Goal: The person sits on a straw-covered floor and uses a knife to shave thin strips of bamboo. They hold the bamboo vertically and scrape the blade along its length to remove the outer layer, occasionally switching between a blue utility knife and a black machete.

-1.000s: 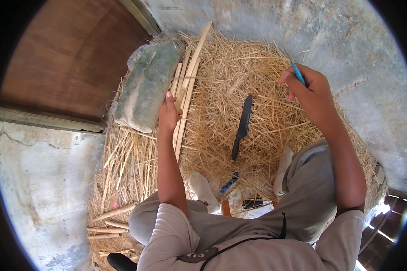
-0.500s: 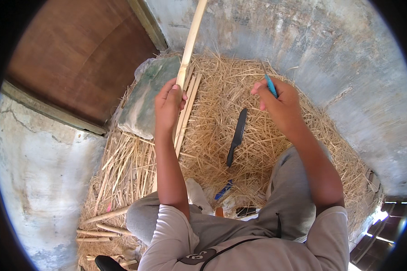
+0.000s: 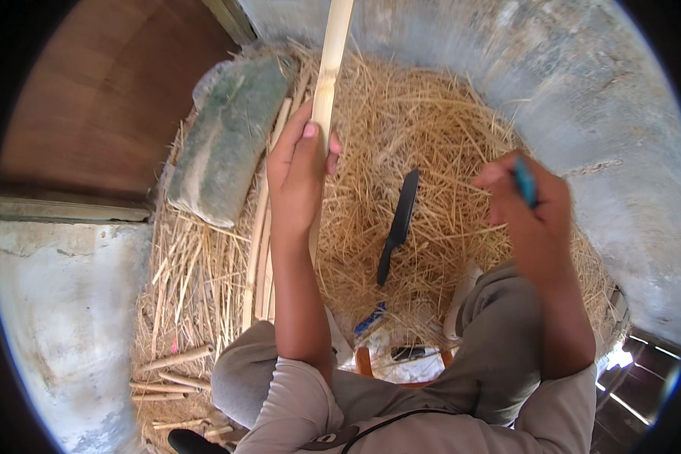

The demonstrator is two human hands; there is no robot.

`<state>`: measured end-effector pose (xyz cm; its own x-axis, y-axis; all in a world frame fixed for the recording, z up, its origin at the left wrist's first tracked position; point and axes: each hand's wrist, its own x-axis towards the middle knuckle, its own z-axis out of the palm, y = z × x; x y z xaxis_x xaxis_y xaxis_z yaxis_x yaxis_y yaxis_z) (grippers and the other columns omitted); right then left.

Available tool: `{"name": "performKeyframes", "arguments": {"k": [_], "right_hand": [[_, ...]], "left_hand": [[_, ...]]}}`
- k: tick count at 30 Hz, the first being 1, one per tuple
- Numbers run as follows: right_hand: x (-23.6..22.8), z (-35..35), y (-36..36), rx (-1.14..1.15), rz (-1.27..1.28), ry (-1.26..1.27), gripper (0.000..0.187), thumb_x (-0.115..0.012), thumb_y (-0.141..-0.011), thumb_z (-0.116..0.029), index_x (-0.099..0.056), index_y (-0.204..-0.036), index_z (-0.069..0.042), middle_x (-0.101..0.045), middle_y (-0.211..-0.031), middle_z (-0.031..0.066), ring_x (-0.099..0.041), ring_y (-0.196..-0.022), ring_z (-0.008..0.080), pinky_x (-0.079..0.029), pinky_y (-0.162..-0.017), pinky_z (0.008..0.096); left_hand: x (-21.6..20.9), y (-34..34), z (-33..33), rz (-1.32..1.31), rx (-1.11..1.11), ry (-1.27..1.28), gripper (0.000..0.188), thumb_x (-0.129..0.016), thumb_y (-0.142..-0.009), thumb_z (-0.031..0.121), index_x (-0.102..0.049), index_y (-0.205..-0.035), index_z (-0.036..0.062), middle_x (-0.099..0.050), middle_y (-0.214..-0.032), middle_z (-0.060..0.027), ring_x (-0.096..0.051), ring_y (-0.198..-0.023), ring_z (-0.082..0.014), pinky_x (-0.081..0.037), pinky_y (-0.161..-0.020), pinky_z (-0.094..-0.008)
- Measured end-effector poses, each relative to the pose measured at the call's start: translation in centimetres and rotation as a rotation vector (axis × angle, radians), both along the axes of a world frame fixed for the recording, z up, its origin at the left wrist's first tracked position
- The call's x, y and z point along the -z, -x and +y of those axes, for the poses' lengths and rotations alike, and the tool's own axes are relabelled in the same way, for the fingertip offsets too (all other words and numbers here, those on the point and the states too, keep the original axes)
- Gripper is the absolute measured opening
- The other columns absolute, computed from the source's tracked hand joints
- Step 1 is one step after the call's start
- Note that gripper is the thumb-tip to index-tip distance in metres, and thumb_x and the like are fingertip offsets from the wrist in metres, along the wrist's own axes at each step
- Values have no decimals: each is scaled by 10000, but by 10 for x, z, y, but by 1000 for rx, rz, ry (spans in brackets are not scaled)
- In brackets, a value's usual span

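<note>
My left hand [image 3: 301, 163] is closed round a long pale bamboo strip [image 3: 331, 57], its joint just above my fingers and its far end running out of the top of the view. Off to the right, my right hand [image 3: 533, 197] is wrapped about a slim turquoise-handled tool [image 3: 525, 184]. Motion smears that hand, and the tool's tip cannot be made out. Between my hands, a black knife [image 3: 399, 227] lies on the shavings, handle toward me. A small blue object [image 3: 370, 318] rests closer to my body.
Straw-like shavings [image 3: 431, 121] cover the floor. More bamboo strips [image 3: 259, 257] lie beside my left forearm, next to a greenish slab [image 3: 231, 140]. Short sticks [image 3: 175, 363] are at lower left. Weathered walls [image 3: 598, 98] stand at both sides, with a brown panel [image 3: 106, 106] at upper left.
My right hand has moved right and slightly down with the turquoise-handled tool, away from the strip. My left hand still holds the bamboo strip, now slightly further right in view. The view has shifted.
</note>
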<state>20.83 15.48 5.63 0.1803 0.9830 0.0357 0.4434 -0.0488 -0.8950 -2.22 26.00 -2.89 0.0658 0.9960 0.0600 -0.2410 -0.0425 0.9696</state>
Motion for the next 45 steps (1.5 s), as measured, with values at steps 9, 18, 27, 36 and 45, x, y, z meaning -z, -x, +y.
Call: {"name": "performKeyframes", "arguments": {"k": [9, 18, 27, 36, 45], "right_hand": [[-43, -93, -6, 444, 310, -217, 322, -589, -955, -290, -598, -791, -12, -531, -627, 44, -406, -414, 65, -275, -404, 215], [-67, -131, 6, 254, 290, -175, 245, -577, -1005, -211, -675, -876, -27, -510, -559, -21, -419, -465, 34, -260, -442, 213], [-54, -106, 7, 172, 255, -283, 226, -595, -1013, -226, -709, -945, -44, -556, -617, -25, -477, -557, 29, -340, -504, 228], [-39, -82, 9, 160, 684, -314, 336, -507, -1049, -358, -608, -937, -58, -438, -613, -28, -366, -473, 52, -287, -434, 237], [-63, -74, 32, -1, 785, -440, 358, -613, -1004, -431, -526, -957, -87, -386, -628, -49, -361, -482, 39, -301, -427, 225]], "left_hand": [[-11, -35, 0, -65, 51, -130, 422, -487, -1048, 156, -517, -1418, -44, -601, -828, -66, -492, -691, -116, -398, -618, -251], [-59, -45, -65, -100, 82, -217, 409, -502, -1061, 185, -524, -1414, -20, -598, -829, -45, -504, -694, -102, -415, -622, -249], [-168, -52, -126, -110, 198, -449, 413, -509, -1065, 162, -466, -1454, 31, -577, -826, -34, -484, -631, -75, -404, -541, -221], [-275, -18, -197, -125, 435, -233, 399, -512, -1065, 224, -467, -1430, 68, -506, -801, 10, -402, -572, -39, -323, -457, -186], [-169, -6, -242, 60, 387, 88, 401, -514, -1071, 272, -433, -1418, 87, -494, -771, 22, -410, -541, -42, -348, -439, -204]]}}
